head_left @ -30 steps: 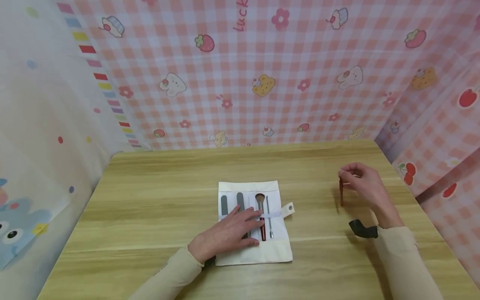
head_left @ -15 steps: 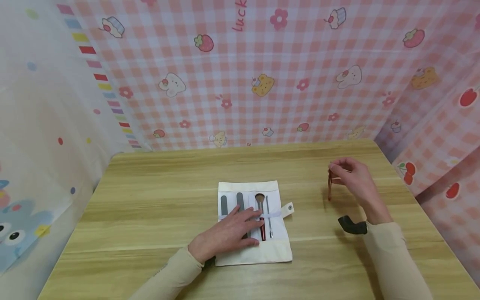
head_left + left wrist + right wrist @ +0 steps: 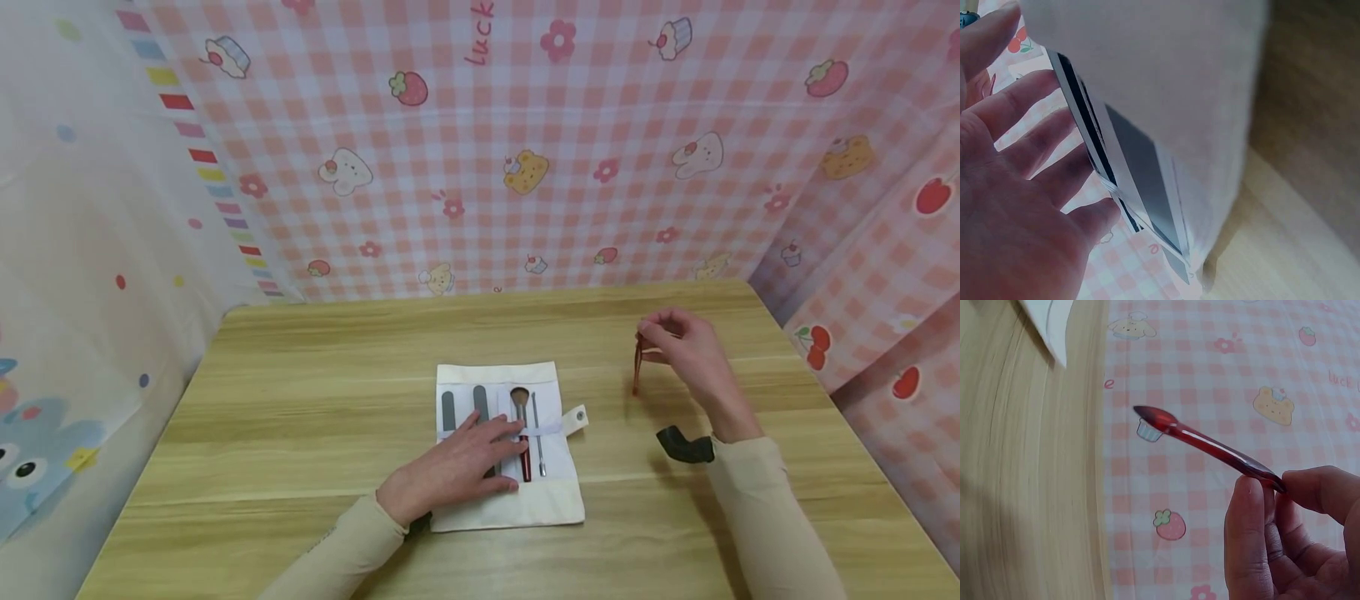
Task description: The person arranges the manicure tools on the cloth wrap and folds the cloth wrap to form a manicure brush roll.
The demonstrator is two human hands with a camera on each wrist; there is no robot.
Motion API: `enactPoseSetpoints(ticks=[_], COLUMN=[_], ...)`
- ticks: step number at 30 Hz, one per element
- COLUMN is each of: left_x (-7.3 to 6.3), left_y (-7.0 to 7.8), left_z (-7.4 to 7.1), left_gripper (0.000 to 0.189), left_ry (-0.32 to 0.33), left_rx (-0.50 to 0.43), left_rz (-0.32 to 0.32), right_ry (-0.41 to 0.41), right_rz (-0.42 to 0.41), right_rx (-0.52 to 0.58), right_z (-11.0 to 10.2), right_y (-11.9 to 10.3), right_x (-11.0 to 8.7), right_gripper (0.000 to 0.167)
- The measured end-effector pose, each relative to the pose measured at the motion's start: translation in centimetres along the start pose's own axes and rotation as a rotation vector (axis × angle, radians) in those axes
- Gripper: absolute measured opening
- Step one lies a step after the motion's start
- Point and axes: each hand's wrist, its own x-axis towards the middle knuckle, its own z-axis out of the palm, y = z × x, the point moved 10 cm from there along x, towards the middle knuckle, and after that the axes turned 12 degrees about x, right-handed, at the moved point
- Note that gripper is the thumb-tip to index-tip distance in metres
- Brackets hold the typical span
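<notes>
My left hand (image 3: 459,468) rests palm down, fingers spread, on an unrolled cream fabric tool pouch (image 3: 517,507). Under its elastic band lie grey nail files (image 3: 448,408), a makeup brush (image 3: 526,458) with a red handle and a thin metal cuticle pusher (image 3: 538,433). The hand partly covers the files. Off to the pouch's right, my right hand (image 3: 693,346) pinches a slim, translucent red stick (image 3: 1210,444) at one end between thumb and fingertips. Its spade-shaped, pointed tip hangs downward over the table in the head view.
A snap strap (image 3: 576,420) sticks out from the pouch's right side. The wooden table (image 3: 315,392) meets a pink checked cloth (image 3: 450,125) along its back edge. A black wrist mount (image 3: 684,446) juts from the right wrist.
My right hand has moved left and slightly toward the back, bringing the red stick nearer the pouch. The left hand has stayed in place.
</notes>
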Motion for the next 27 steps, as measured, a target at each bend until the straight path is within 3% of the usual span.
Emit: enactPoseSetpoints(ticks=[27], left_x=[-0.1], left_y=[0.0], left_z=[-0.1], left_gripper=[0.057], left_ry=[0.007], left_rx=[0.003], left_rz=[0.003], right_ry=[-0.078], right_rz=[0.011], right_rx=[0.007], right_z=[5.7], right_y=[0.2], right_x=[0.8], right_gripper=[0.034])
